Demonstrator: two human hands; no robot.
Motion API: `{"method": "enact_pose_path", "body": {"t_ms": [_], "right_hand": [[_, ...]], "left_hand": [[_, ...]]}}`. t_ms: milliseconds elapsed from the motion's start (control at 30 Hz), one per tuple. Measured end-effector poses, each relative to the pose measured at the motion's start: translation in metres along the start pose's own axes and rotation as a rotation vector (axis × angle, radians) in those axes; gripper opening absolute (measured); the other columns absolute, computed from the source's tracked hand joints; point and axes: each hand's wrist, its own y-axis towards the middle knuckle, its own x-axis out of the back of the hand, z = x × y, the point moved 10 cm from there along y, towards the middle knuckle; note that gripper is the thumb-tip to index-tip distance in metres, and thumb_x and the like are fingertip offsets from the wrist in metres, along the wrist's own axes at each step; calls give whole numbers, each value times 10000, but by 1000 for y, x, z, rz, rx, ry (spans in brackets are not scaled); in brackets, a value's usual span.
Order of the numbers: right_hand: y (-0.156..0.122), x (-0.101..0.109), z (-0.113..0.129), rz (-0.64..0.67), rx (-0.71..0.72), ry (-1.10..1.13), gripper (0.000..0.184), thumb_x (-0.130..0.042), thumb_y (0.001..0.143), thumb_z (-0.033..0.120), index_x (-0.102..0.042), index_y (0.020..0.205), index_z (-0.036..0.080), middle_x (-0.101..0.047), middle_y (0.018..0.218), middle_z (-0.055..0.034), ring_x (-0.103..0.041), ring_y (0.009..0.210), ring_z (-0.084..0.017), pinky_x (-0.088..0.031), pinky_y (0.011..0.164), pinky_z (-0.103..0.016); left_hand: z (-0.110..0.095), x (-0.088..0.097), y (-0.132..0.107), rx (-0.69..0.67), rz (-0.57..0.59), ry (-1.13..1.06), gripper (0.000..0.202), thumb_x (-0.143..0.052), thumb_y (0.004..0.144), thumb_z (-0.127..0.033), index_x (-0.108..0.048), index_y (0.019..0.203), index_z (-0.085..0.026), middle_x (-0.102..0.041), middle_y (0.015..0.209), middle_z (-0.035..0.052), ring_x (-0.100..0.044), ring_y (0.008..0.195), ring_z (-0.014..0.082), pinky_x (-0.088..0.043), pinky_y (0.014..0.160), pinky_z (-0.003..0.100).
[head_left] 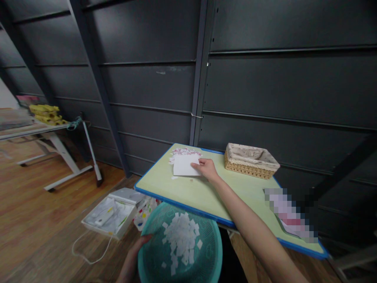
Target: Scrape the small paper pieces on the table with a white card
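My right hand [205, 169] pinches the right edge of a blank white card [186, 165], thumb on top, over the pale green table [159, 179]. Just behind the card lies a heap of small white and pinkish paper pieces [184, 151]. Below the table's front edge, my left hand [144, 239] grips the left rim of a teal plastic basket [217, 251], its fingers partly hidden. Inside the basket are many small white paper squares [182, 236].
A lined wicker basket [250, 169] stands at the table's back right, near a partly pixelated flat item [287, 216]. On the floor to the left sits an open white box [118, 224] with a cord. A broom [94, 161] leans beside another table [59, 129]. Dark wall panels rise behind.
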Motion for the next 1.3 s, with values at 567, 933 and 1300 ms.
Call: {"method": "enact_pose_path", "body": {"t_ms": [567,933,1300], "right_hand": [[-12,-6,7,319,-165,193,350,-746,526,427,-526,522,155,-412,467,58,-321,437,-62,-171,432,-224],[-17,-13,0,408,-246,248,338,-779,498,387,-540,515,148,-420,431,61,-327,398,-54,-156,408,-213],[-30,-36,8,648,-229,310,316,-822,493,343,-670,638,107,-586,552,4,-470,473,-81,-292,445,-200]], "left_hand": [[-7,2,-2,-70,-20,95,468,-695,720,-251,-603,1154,-102,-791,757,94,-726,674,291,-564,664,418],[-6,4,1,-42,-30,108,198,-692,712,-253,-701,844,-107,-780,685,104,-717,632,279,-564,681,417],[-13,-4,-12,-72,-90,99,149,-692,691,-215,-699,797,-110,-769,648,93,-705,575,260,-559,610,379]]}}
